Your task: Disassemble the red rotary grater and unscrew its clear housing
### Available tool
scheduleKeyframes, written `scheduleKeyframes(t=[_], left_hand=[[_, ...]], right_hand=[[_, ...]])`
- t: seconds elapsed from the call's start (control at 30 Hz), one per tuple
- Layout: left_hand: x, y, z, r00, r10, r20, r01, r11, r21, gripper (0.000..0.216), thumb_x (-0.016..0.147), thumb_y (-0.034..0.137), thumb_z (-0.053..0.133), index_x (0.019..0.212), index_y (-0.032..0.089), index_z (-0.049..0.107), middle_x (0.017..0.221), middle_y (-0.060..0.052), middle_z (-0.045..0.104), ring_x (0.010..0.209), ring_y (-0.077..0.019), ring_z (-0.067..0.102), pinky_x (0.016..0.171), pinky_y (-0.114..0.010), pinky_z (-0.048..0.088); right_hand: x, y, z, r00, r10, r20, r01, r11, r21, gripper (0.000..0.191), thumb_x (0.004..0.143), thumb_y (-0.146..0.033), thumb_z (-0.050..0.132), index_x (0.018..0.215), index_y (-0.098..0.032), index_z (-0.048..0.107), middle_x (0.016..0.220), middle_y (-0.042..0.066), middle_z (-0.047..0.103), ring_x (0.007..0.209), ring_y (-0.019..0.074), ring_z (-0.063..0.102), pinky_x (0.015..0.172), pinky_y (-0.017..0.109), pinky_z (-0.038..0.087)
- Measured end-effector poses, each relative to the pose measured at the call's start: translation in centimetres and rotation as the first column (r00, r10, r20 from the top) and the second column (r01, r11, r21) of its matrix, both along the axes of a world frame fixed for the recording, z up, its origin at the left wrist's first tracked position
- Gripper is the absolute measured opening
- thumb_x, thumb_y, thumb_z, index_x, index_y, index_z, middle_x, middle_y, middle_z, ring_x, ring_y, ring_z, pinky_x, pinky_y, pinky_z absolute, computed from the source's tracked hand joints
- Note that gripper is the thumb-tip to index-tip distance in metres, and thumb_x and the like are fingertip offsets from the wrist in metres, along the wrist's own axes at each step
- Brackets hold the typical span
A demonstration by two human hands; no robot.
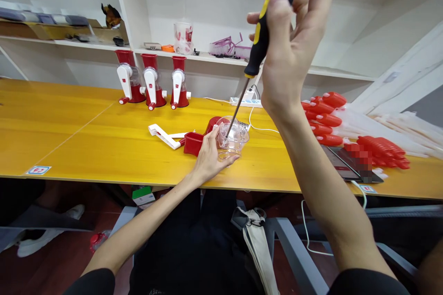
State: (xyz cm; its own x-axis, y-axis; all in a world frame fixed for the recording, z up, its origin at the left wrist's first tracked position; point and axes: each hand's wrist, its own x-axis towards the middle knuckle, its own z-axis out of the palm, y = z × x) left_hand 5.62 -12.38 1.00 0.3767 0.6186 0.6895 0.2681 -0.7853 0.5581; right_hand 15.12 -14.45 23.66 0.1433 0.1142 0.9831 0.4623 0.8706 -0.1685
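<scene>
My right hand point(294, 41) is wrapped round the black and yellow handle of a screwdriver point(262, 37), raised above the table. Its metal shaft slants down and left, and the tip is inside a clear plastic housing point(238, 136). Fingers and thumb of my left hand point(211, 156) grip that housing from its left side, close to the tabletop. Beside the left hand lie a red plastic hopper point(193, 143) and a white crank arm point(164, 137). A red base point(216, 123) sits partly hidden behind the housing. Whether the tip meets a screw is too small to tell.
Three assembled red and white rotary graters point(178, 83) stand at the back of the yellow table point(104, 147). A power strip point(246, 101) with a white cable lies behind the housing. Red handles point(323, 120) and a dark tablet point(346, 163) are at right. Shelves rise behind.
</scene>
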Motion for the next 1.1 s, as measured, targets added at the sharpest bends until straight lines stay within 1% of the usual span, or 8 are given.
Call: scheduleKeyframes(t=[0.17, 0.27, 0.37, 0.43, 0.67, 0.83, 0.97, 1.1], left_hand=[[0.0, 0.0, 0.0, 1.0, 0.003, -0.003, -0.003, 1.0, -0.005, 0.106, 0.078, 0.072, 0.067, 0.156, 0.023, 0.014, 0.152, -0.019, 0.04, 0.14, -0.0343, 0.043, 0.114, -0.056, 0.042], [0.0, 0.0, 0.0, 1.0, 0.003, -0.007, -0.003, 1.0, -0.018, 0.106, 0.078, 0.073, 0.066, 0.156, 0.022, 0.015, 0.153, -0.02, 0.039, 0.14, -0.0343, 0.042, 0.114, -0.056, 0.042], [0.1, 0.0, 0.0, 1.0, 0.002, 0.0, -0.002, 1.0, -0.021, 0.106, 0.078, 0.074, 0.065, 0.155, 0.022, 0.015, 0.153, -0.02, 0.038, 0.142, -0.0342, 0.041, 0.116, -0.056, 0.04], [0.1, 0.0, 0.0, 1.0, -0.006, 0.004, 0.006, 1.0, -0.013, 0.105, 0.078, 0.074, 0.066, 0.155, 0.022, 0.015, 0.154, -0.02, 0.038, 0.142, -0.034, 0.041, 0.116, -0.056, 0.04], [0.1, 0.0, 0.1, 1.0, -0.006, 0.01, 0.006, 1.0, -0.029, 0.105, 0.077, 0.073, 0.067, 0.155, 0.023, 0.016, 0.152, -0.02, 0.039, 0.141, -0.0348, 0.042, 0.115, -0.058, 0.041], [0.0, -0.1, 0.2, 1.0, -0.013, 0.007, 0.013, 0.999, -0.031, 0.104, 0.078, 0.072, 0.067, 0.155, 0.023, 0.016, 0.153, -0.02, 0.038, 0.141, -0.0345, 0.041, 0.115, -0.058, 0.04], [0.0, -0.2, 0.2, 1.0, -0.013, 0.004, 0.013, 0.999, -0.038, 0.104, 0.078, 0.071, 0.068, 0.155, 0.024, 0.016, 0.153, -0.019, 0.038, 0.141, -0.0344, 0.042, 0.115, -0.058, 0.04], [0.0, -0.1, 0.1, 1.0, -0.004, 0.003, 0.004, 0.999, -0.042, 0.105, 0.077, 0.072, 0.068, 0.154, 0.023, 0.017, 0.152, -0.02, 0.039, 0.141, -0.0349, 0.042, 0.116, -0.058, 0.04]], right_hand=[[0.0, -0.9, 0.0, 0.984, -0.177, 0.018, 0.177, 0.984, -0.001, 0.019, 0.088, -0.032, 0.054, 0.107, -0.032, 0.052, 0.115, -0.002, 0.058, 0.088, 0.0126, 0.055, 0.082, 0.03, 0.055], [0.3, -0.6, -0.2, 0.993, -0.119, 0.009, 0.119, 0.993, 0.003, 0.019, 0.093, -0.034, 0.046, 0.111, -0.032, 0.052, 0.123, -0.003, 0.057, 0.082, 0.011, 0.057, 0.079, 0.031, 0.056], [0.6, 0.1, -0.4, 0.999, 0.03, 0.013, -0.03, 0.999, 0.014, 0.022, 0.096, -0.032, 0.038, 0.113, -0.035, 0.051, 0.128, -0.004, 0.052, 0.091, 0.0098, 0.06, 0.084, 0.031, 0.058], [0.6, 0.5, -0.4, 0.997, 0.074, 0.008, -0.074, 0.997, 0.015, 0.021, 0.096, -0.032, 0.036, 0.112, -0.035, 0.05, 0.126, -0.003, 0.051, 0.096, 0.0096, 0.061, 0.087, 0.03, 0.058], [0.2, -0.2, -0.1, 0.997, -0.075, 0.006, 0.075, 0.996, 0.044, 0.017, 0.088, -0.031, 0.055, 0.104, -0.034, 0.051, 0.113, -0.003, 0.056, 0.084, 0.0114, 0.055, 0.073, 0.028, 0.053], [0.6, 0.2, -0.4, 1.0, 0.009, -0.021, -0.008, 0.999, 0.039, 0.02, 0.094, -0.034, 0.046, 0.112, -0.035, 0.053, 0.122, -0.003, 0.057, 0.088, 0.0129, 0.06, 0.076, 0.031, 0.055], [0.4, 0.3, -0.5, 0.987, 0.147, -0.058, -0.145, 0.989, 0.035, 0.018, 0.095, -0.031, 0.044, 0.107, -0.035, 0.056, 0.114, -0.003, 0.056, 0.095, 0.0126, 0.063, 0.085, 0.032, 0.057], [0.1, -0.4, -0.3, 0.997, 0.07, -0.046, -0.069, 0.997, 0.019, 0.013, 0.091, -0.032, 0.055, 0.104, -0.032, 0.055, 0.112, -0.002, 0.055, 0.084, 0.0101, 0.056, 0.067, 0.026, 0.051]])
